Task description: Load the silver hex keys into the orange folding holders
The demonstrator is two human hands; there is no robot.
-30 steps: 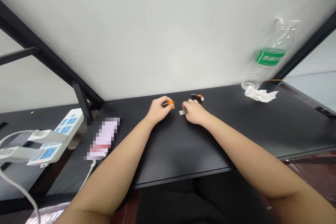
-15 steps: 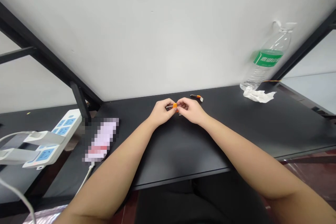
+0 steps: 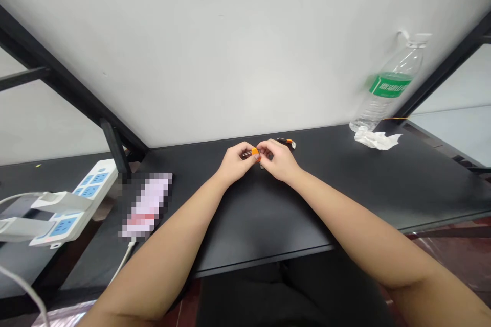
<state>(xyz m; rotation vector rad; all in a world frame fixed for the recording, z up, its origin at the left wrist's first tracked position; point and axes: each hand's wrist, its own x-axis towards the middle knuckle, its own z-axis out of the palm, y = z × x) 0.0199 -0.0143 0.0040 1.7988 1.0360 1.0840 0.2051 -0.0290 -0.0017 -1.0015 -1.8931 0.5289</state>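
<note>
Between my two hands is a small orange piece [image 3: 255, 152] with thin metal-looking rods sticking out to the left; its exact kind is too small to tell. My left hand [image 3: 237, 161] is closed, thumb and fingers pinching it from the left. My right hand [image 3: 279, 159] grips the same piece from the right, fingers curled, hiding part of it. A small silvery part shows just below the fingertips, near the table. Beyond my right hand lies a similar slim item [image 3: 287, 142], dark at one end, orange in the middle and silvery at the other.
A black table [image 3: 264, 219] runs along a pale wall. To the right stand a clear bottle [image 3: 391, 82] and a crumpled tissue [image 3: 378, 139]. On the left are a blurred-out phone [image 3: 149, 204] with a white cable and a white power strip [image 3: 79, 199] with plugs.
Both hands stay together on the orange piece, with the fingers shifting only slightly; a bit more of the orange shows. The whole view has moved a little.
</note>
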